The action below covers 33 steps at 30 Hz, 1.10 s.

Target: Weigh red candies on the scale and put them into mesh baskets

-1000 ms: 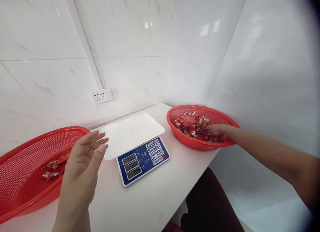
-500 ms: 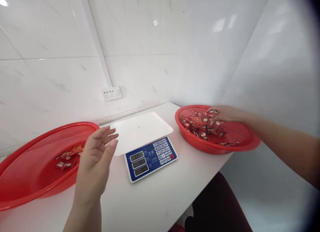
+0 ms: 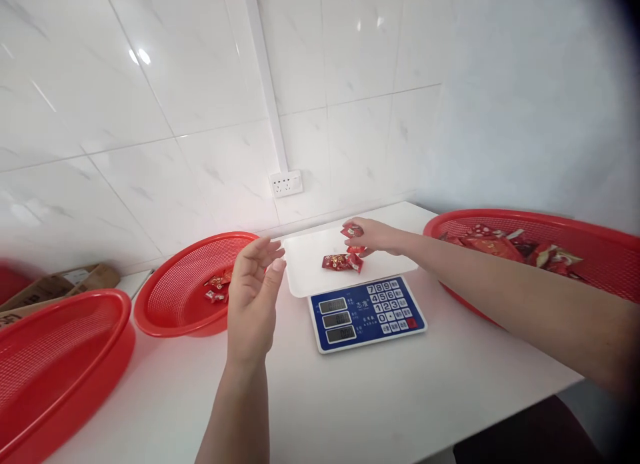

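Above the white pan [image 3: 304, 274] of a digital scale [image 3: 361, 304], my right hand [image 3: 377, 236] is closed around small red wrapped packets [image 3: 351, 230]. Beneath it, a few more red packets [image 3: 338, 262] lie on the pan, at least one touching or close to those in the fingers. My left hand [image 3: 255, 297] is raised just left of the pan, empty, fingers and thumb apart. Behind it, a red plastic basket [image 3: 165, 277] holds several red packets [image 3: 218, 285], partly hidden by that hand.
To the right, a larger red basket [image 3: 520, 217] contains many red packets [image 3: 493, 245]; my right forearm crosses in front. Another red basket [image 3: 95, 364] stands at front left, with a cardboard box [image 3: 90, 279] behind. A power socket [image 3: 287, 183] is on the tiled wall.
My right hand has moved left from the right basket to the scale pan, bringing red packets. Packets now lie on the previously bare pan. The view has turned left, showing another basket.
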### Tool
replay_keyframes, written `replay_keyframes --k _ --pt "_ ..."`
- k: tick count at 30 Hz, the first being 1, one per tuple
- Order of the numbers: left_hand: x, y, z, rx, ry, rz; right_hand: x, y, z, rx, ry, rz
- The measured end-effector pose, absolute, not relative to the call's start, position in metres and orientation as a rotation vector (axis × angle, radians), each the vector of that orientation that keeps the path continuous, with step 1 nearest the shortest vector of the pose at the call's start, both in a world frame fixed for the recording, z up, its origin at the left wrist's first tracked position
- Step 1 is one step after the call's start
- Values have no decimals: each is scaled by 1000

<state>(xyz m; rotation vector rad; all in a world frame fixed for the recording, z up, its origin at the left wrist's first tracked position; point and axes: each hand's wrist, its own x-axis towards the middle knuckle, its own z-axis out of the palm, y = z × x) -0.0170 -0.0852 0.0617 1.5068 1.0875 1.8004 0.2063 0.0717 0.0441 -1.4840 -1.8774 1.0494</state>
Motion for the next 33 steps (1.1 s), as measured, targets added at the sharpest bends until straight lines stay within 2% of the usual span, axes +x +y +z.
replay_keyframes --k 5,20,24,29,33 --pt "-19 -84 61 1520 1080 1819 210 73 49 -1476 -1911 1066" --pt "-16 -82 58 1525 1083 1777 221 56 35 -1615 -2337 528" --pt "-15 -82 58 1549 1091 1753 218 50 24 -1490 -2520 443" --pt "-15 -82 58 1577 1088 1723 221 52 17 -1276 -2584 552" --pt "-16 -82 58 1579 1088 1730 226 52 16 -1269 -2643 426"
